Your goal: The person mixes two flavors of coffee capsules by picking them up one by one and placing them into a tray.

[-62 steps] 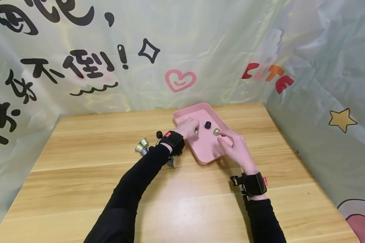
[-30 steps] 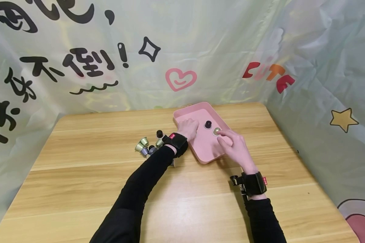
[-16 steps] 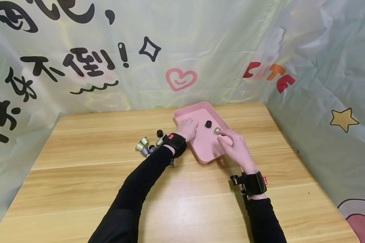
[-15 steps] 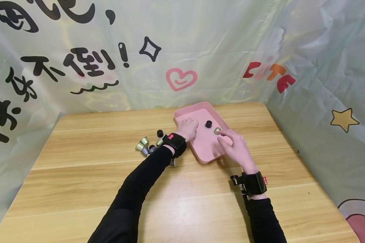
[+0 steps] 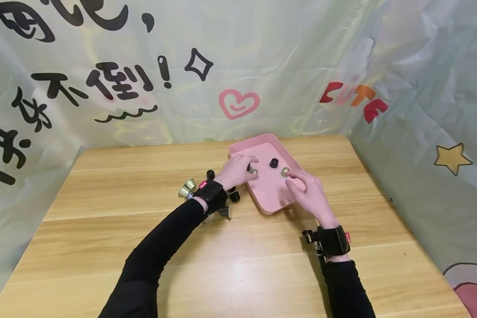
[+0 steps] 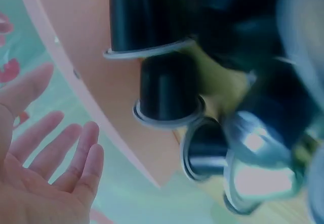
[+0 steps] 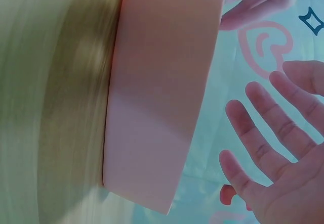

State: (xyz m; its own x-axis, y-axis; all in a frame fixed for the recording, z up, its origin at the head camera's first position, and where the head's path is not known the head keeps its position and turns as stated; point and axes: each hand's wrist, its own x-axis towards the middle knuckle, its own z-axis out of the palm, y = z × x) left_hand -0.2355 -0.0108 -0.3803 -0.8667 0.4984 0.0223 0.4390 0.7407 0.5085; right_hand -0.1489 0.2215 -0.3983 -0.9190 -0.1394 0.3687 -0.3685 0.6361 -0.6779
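Note:
A pink tray [image 5: 268,201] sits at the back of the table. Inside it stand a black coffee capsule [image 5: 274,163] and a gold one [image 5: 284,172]. Farther left in it, a gold coffee capsule [image 5: 254,171] and a dark one [image 5: 249,167] show between the fingers and thumb of my left hand [image 5: 235,171]. That hand is spread over the tray's left side; in the left wrist view its fingers hold nothing. My right hand [image 5: 309,194] hovers at the tray's right edge, fingers loose, one fingertip at the gold capsule. Whether it touches cannot be told.
Left of the tray lies a loose cluster of coffee capsules, with gold ones [image 5: 184,191], a black one [image 5: 234,196] and a grey one [image 5: 225,212], partly hidden by my left wrist. A printed curtain [image 5: 163,128] hangs behind the wooden table [image 5: 246,274].
My left hand has drawn back to the left and its fingers have spread, uncovering the gold and dark capsules on the tray's left side. My right hand stays in place.

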